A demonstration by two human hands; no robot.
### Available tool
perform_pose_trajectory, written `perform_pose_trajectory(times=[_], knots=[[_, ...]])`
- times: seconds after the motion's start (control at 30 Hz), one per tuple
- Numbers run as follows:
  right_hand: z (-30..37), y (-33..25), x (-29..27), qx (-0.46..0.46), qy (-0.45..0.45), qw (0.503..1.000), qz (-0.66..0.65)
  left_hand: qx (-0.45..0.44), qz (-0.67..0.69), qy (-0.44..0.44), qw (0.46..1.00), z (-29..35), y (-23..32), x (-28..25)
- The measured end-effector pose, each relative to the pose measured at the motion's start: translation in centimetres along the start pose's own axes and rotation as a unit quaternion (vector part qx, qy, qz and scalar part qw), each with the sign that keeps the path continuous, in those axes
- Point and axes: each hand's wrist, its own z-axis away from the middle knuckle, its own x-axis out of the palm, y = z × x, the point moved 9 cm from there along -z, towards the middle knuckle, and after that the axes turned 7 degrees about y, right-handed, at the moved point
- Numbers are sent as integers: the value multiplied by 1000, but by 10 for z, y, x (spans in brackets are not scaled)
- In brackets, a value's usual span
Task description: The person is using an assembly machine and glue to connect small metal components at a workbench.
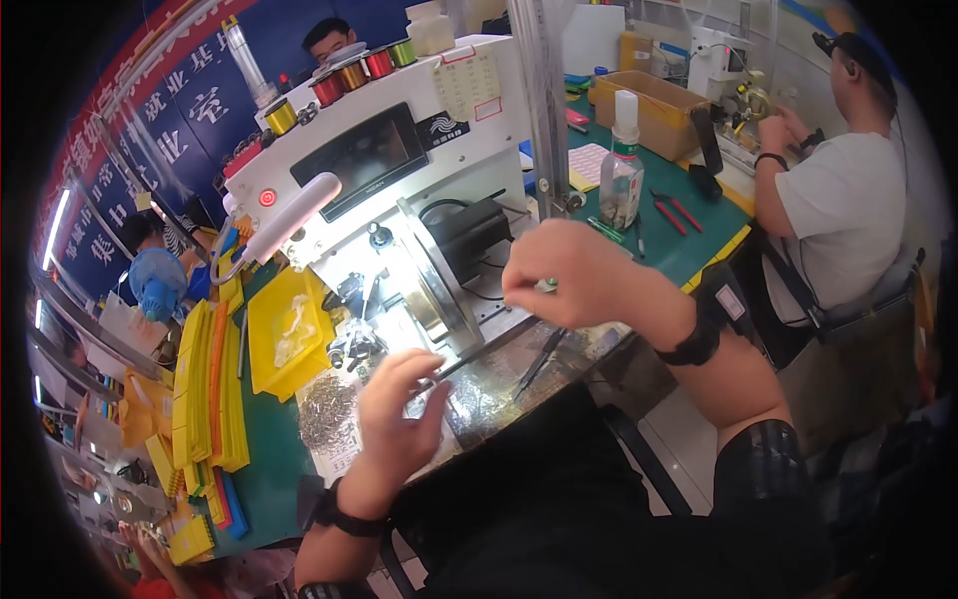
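Note:
My left hand [399,407] is over the bench's front edge, beside a pile of small metal pins [327,409]. Its fingers curve, with a gap between thumb and forefinger. I make out nothing held there. Higher up on the right, my right hand [567,272] is closed, fingertips pressed together in front of the machine. A small greenish-white bit shows by its fingers; what they hold cannot be made out. Between the hands stands a white bench machine [469,110] with an upright round metal disc [427,285], lit brightly. Dark tweezers [540,364] lie on the bench edge below my right hand.
Left of the machine are a yellow tray [274,344] and stacked yellow strips [205,389]. A white lamp [294,228] reaches over the work area. On the right are a clear bottle [623,175], red-handled pliers [676,212] and a cardboard box [649,112]. A co-worker [843,190] sits beyond.

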Motion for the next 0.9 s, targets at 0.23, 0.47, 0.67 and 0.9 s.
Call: perform_pose_trajectory(times=[0.23, 0.47, 0.67, 0.9], knots=[[38, -21, 26, -102, -70, 989, 76, -130, 36, -94, 986, -2, -15, 80], [32, 20, 14, -71, -56, 986, 140, -254, 184, -148, 938, 16, -46, 94], [-2, 9, -18, 27, -73, 993, 91, -302, 487, -60, 818, 24, -54, 62], [-18, -89, 1, -148, 10, 986, 79, -272, 752, 30, 600, 6, -42, 23]])
